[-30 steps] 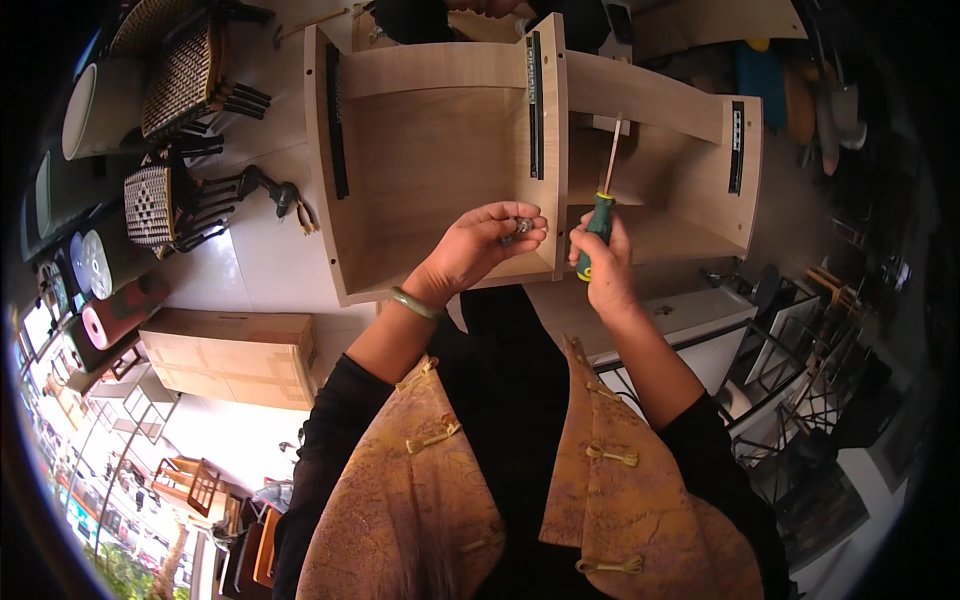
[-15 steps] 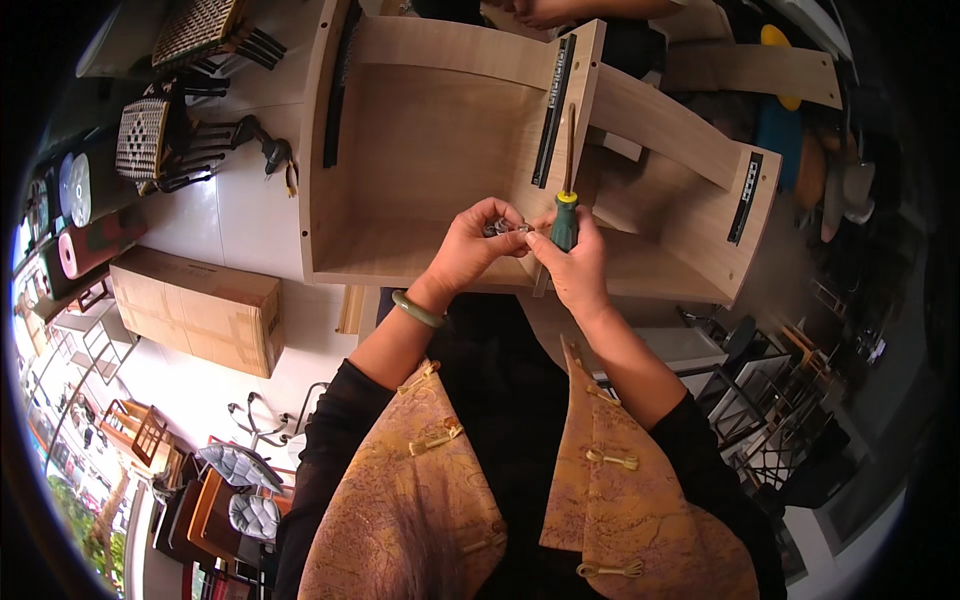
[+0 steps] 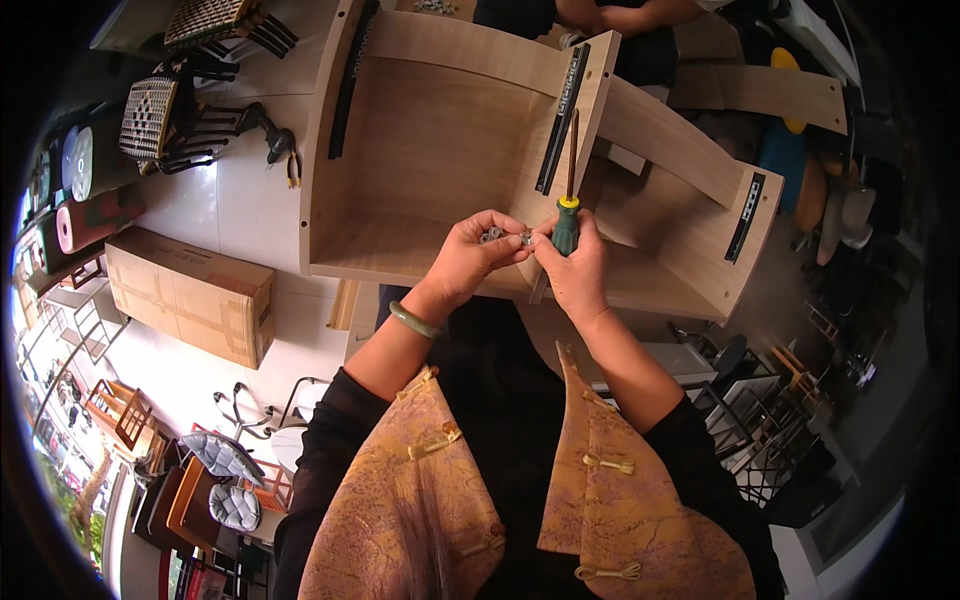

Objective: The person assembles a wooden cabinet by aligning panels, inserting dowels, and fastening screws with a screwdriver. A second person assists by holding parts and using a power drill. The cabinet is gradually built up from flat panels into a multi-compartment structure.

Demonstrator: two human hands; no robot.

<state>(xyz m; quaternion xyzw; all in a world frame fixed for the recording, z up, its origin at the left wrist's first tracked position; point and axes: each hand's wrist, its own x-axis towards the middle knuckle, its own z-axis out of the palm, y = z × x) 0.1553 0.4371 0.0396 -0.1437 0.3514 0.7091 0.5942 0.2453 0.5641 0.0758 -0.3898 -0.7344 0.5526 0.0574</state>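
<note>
My left hand (image 3: 470,258) is curled around several small metal fittings (image 3: 490,236), too small to name surely. In my right hand (image 3: 578,272) a screwdriver (image 3: 566,232) stands upright, its green handle with a yellow collar against the palm and its shaft pointing away from me. The thumbs and fingertips of both hands meet at a small metal piece (image 3: 527,239); which hand grips it I cannot tell. Just beyond them lies a light wood cabinet frame (image 3: 450,135) with black drawer runners (image 3: 564,120) on its panels. Both hands are over its near edge.
Another person's hands (image 3: 610,17) show at the far edge, near loose metal fittings (image 3: 435,6). On the floor to the left are a cardboard box (image 3: 190,295), a cordless drill (image 3: 270,135) and woven stools (image 3: 150,120). A curved wood panel (image 3: 760,95) lies far right.
The view has shifted slightly, bringing the loose fittings at the far edge into sight. My hands stay together at the small metal piece, with only slight finger movement.
</note>
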